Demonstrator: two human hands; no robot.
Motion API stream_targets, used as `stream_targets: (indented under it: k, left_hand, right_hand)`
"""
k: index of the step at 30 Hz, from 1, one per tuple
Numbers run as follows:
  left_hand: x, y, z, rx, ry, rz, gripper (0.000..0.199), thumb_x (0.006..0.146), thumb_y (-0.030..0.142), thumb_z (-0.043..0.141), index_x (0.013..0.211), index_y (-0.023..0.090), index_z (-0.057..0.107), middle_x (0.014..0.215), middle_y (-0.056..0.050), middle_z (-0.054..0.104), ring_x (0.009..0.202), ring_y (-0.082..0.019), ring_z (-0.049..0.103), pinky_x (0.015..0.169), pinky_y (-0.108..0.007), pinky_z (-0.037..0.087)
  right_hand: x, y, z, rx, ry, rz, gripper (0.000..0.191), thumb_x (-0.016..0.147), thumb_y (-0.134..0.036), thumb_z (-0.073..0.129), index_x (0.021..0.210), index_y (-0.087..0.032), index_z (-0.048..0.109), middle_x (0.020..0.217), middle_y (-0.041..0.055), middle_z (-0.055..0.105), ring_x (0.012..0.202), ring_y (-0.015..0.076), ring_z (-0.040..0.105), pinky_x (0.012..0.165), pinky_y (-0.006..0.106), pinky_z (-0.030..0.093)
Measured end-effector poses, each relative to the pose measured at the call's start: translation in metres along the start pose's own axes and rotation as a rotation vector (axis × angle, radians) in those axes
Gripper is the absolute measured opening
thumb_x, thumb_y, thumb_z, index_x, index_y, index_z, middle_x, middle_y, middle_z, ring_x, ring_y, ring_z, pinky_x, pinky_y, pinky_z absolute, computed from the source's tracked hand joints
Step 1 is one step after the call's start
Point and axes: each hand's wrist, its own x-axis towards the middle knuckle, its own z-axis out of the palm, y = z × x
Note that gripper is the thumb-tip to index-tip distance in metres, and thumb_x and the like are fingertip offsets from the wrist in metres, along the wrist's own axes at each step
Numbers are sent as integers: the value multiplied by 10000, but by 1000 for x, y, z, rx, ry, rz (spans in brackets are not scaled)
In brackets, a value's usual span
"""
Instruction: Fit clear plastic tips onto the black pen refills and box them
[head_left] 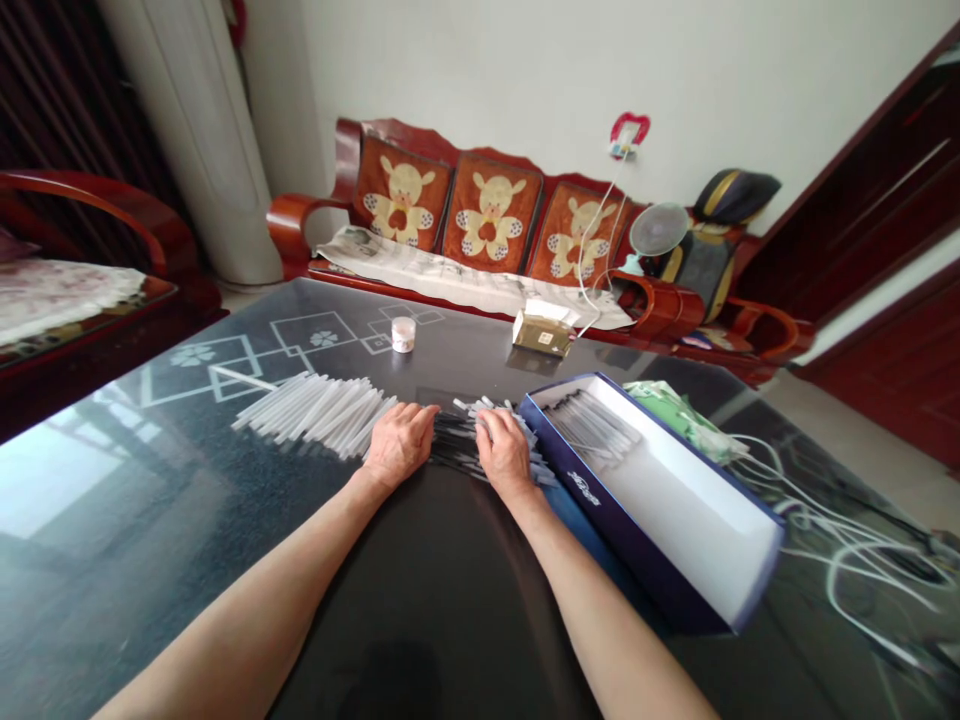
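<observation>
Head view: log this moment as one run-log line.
left hand: at white tubes | right hand: at second tube pile | open box: tubes inside, far end | grip: unclear

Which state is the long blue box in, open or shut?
Open: the blue box has no lid over it, so its white interior shows, with slender sticks at the far end.

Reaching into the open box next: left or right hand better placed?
Right, I'd judge: the right hand is beside the box; the left hand is farther off, by the pale sticks.
</observation>
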Motion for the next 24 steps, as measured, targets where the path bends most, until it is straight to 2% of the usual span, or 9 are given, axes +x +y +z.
stream_targets:
  k: [4, 7, 9, 12, 16, 19, 21, 24]
  left_hand:
    - [-1, -2, 2, -6, -15, -10, 244, 929, 202, 437, 1004, 176, 667, 712, -40, 620, 686, -168, 539, 672, -286, 420]
    - [-1, -2, 3, -12, -33, -13, 245, 927, 203, 435, 1010, 178, 664, 718, -40, 622, 685, -168, 539, 675, -289, 424]
    - [-2, -3, 3, -17, -29, -15, 243, 924, 198, 438, 1013, 177, 662, 718, -40, 622, 686, -170, 540, 671, -291, 426]
    - [-1, -4, 4, -15, -16, -14, 232, 915, 190, 453, 1011, 176, 664, 707, -37, 617, 680, -172, 543, 658, -289, 421]
    - [-1, -4, 3, -6, 7, -4, 222, 909, 186, 467, 1008, 173, 666, 701, -30, 620, 680, -169, 551, 663, -281, 426]
    - [-2, -4, 3, 1, 16, 3, 220, 919, 199, 466, 1004, 173, 666, 699, -27, 624, 680, -168, 559, 666, -279, 431]
    - [-2, -4, 4, 3, 18, 4, 219, 925, 211, 465, 1003, 172, 666, 698, -28, 625, 684, -169, 566, 665, -279, 432]
    - [-3, -5, 5, 3, 15, 2, 220, 928, 222, 463, 998, 175, 666, 695, -29, 624, 685, -169, 572, 662, -281, 432]
  right_hand:
    - [30, 8, -4, -253, -202, 63, 223, 892, -205, 495, 1036, -207, 666, 1007, 81, 662, 960, 216, 576, 885, 329, 402]
    - [40, 13, -4, -348, -298, 91, 229, 877, -209, 506, 1035, -216, 671, 996, 83, 664, 953, 225, 573, 874, 338, 382]
    - [39, 13, -5, -344, -308, 80, 258, 859, -176, 496, 1053, -203, 665, 1008, 88, 664, 961, 223, 576, 879, 333, 382]
    - [35, 11, -13, -267, -257, 27, 322, 834, -110, 458, 1080, -175, 655, 1037, 90, 662, 980, 207, 585, 899, 308, 398]
    - [35, 14, -48, -179, -132, -49, 318, 851, -113, 420, 1046, -157, 667, 1038, 94, 667, 980, 192, 600, 925, 280, 417]
    - [37, 35, -89, -230, -100, -1, 296, 869, -147, 423, 1005, -161, 685, 992, 83, 685, 939, 185, 620, 891, 267, 438]
    - [35, 57, -116, -333, -175, 111, 268, 853, -165, 460, 970, -176, 702, 955, 69, 701, 883, 184, 637, 845, 266, 449]
    - [25, 91, -143, -462, -449, 352, 223, 804, -178, 527, 903, -203, 725, 864, 39, 723, 811, 181, 652, 748, 253, 451]
